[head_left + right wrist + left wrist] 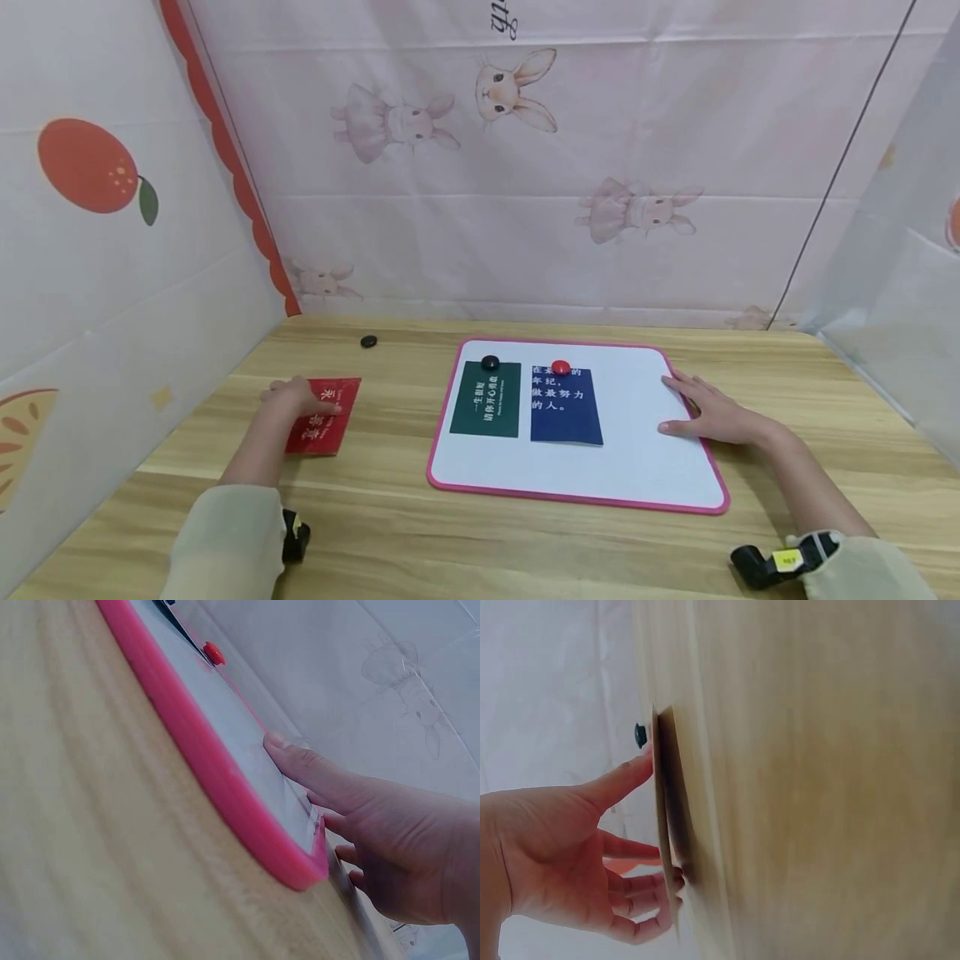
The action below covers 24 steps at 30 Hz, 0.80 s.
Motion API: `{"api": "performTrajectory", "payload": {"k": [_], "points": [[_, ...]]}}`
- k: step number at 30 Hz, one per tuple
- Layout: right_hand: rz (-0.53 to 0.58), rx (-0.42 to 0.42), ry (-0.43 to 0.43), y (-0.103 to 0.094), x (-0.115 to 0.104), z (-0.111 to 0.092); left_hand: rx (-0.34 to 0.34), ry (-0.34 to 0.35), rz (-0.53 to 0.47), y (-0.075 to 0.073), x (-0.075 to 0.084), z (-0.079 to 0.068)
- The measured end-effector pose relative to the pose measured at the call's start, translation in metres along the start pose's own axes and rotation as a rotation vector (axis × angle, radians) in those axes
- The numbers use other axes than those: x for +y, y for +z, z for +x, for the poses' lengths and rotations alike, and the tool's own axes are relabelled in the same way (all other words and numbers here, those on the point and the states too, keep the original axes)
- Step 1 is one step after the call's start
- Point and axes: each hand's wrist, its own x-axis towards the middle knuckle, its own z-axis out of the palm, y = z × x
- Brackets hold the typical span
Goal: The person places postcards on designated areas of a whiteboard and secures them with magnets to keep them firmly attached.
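My left hand (294, 400) holds a red card (337, 417) with white lettering at the left of the table. In the left wrist view the card (660, 802) appears edge-on, thumb on one face and fingertips around the opposite edge, with a shadow on the wood beside it. My right hand (716, 414) rests at the right edge of a pink-rimmed whiteboard (637, 467), fingers spread, thumb (289, 750) over its surface. On the board lie a green card (468, 408) under a black magnet (490, 362) and a blue card (562, 421) under a red magnet (560, 367).
Another black magnet (368, 341) lies on the wooden table (375, 533) beyond the red card. Fabric walls printed with rabbits and fruit enclose the table at the back (450, 250) and both sides.
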Motion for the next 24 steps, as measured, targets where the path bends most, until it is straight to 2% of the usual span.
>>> {"api": "performTrajectory", "payload": {"k": [5,11,16,20,24], "points": [[-0.001,0.0,0.001,0.0,0.0,0.0,-0.042,0.081,-0.001,-0.009,-0.016,0.009],[0.0,-0.002,0.0,0.0,0.002,0.001,-0.088,0.142,-0.25,-0.015,-0.04,0.021],[0.0,-0.002,0.0,0.0,0.004,0.002,-0.128,0.2,-0.394,-0.017,-0.056,0.029],[0.004,-0.004,-0.004,0.0,0.004,0.002,-0.19,0.189,-0.543,-0.017,-0.064,0.03],[0.004,-0.001,-0.006,0.001,0.004,0.002,-0.212,0.166,-0.61,-0.015,-0.066,0.031]]}}
